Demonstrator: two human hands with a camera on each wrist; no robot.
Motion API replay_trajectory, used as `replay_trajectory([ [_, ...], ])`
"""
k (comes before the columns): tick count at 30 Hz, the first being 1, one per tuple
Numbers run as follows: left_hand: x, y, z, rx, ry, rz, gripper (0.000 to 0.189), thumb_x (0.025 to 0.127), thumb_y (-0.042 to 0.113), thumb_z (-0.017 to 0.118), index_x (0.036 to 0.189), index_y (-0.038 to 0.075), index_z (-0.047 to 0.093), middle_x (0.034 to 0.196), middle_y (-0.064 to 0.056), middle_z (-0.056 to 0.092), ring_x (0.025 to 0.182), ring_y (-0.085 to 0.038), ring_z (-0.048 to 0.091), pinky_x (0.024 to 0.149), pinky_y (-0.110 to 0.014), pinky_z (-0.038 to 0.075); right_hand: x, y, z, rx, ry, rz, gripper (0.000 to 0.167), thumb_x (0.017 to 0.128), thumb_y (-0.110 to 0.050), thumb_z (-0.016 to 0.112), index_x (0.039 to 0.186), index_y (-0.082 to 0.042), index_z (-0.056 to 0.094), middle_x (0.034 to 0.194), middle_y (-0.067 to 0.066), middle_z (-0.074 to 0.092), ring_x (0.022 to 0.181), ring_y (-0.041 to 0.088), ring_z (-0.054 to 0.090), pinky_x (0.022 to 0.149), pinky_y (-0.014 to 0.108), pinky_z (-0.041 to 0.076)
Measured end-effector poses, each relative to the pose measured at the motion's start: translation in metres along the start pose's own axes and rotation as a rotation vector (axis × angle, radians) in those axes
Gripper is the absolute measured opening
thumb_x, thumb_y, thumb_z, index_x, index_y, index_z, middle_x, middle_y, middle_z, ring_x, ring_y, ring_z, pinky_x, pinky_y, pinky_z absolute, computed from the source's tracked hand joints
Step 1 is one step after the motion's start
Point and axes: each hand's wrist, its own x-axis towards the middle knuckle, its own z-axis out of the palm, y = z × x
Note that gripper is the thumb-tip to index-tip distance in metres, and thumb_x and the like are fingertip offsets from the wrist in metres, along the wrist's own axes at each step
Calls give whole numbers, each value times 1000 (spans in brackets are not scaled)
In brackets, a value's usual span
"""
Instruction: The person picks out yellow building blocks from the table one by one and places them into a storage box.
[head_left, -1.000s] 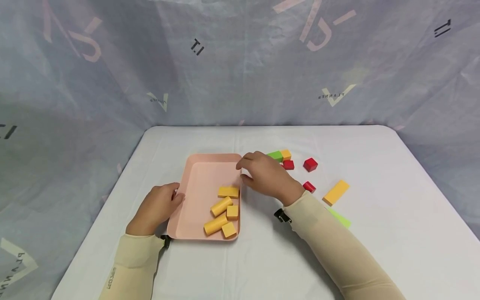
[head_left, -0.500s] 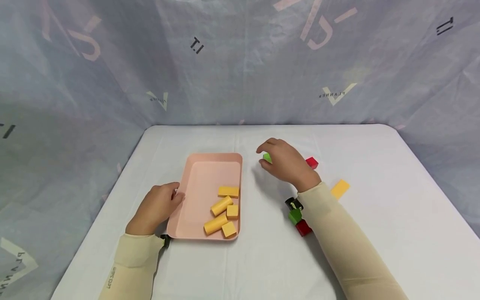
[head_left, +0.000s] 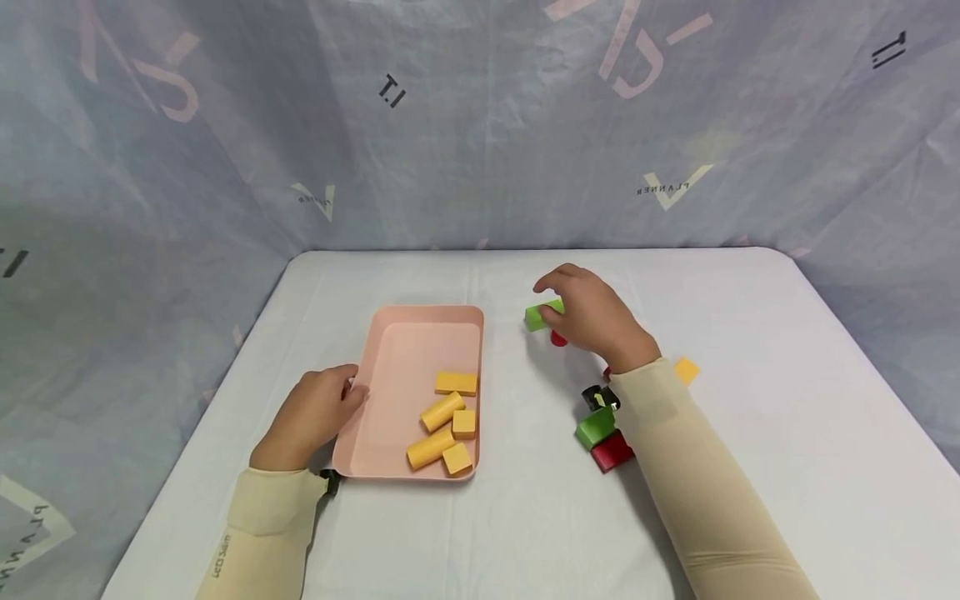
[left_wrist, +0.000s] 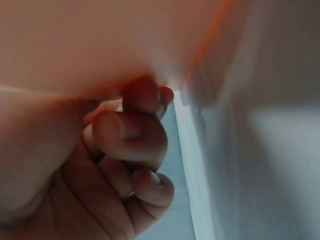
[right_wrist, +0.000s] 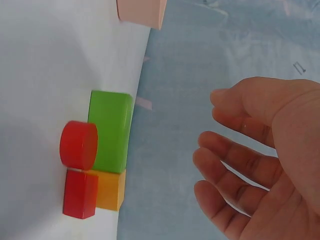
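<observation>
My left hand (head_left: 311, 417) grips the left rim of a pink tray (head_left: 397, 392), with the thumb at the rim and fingers curled below it in the left wrist view. My right hand (head_left: 596, 321) hovers above several toy blocks, its fingers loosely bent and holding nothing. Beneath it lie a green block (right_wrist: 111, 132) and a red cylinder (right_wrist: 80, 145). Touching or close to these are a red block (right_wrist: 81, 194) and a yellow block (right_wrist: 111, 190). In the head view the hand hides part of this group.
Inside the tray are several yellow pieces, among them a yellow cylinder (head_left: 442, 412) and a yellow cube (head_left: 464, 424). Beside the right forearm lie a darker green block (head_left: 596, 427) and a dark red block (head_left: 612, 452). A yellow block (head_left: 686, 370) shows behind the sleeve.
My right hand has moved away from the tray's right rim, rightward and back, over the blocks. Its sleeve uncovers the green and red blocks near the front. The left hand and tray have stayed put.
</observation>
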Motion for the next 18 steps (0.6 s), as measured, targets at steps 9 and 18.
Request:
replay_trajectory([
  [9, 1, 0, -1, 4, 4, 4, 10, 100, 14, 62, 92, 10, 65, 63, 0, 51, 54, -15, 47, 52, -30, 37, 0, 11, -1, 44, 19, 44, 32, 93, -17, 67, 125, -13, 69, 132, 4, 61, 111, 25, 61, 99, 44, 50],
  [18, 1, -1, 0, 3, 0, -6, 17, 100, 15, 62, 84, 12, 60, 62, 0, 47, 53, -14, 45, 51, -29, 35, 1, 17, 4, 37, -10, 93, 33, 93, -17, 66, 125, -12, 69, 131, 7, 61, 106, 26, 58, 97, 45, 50],
])
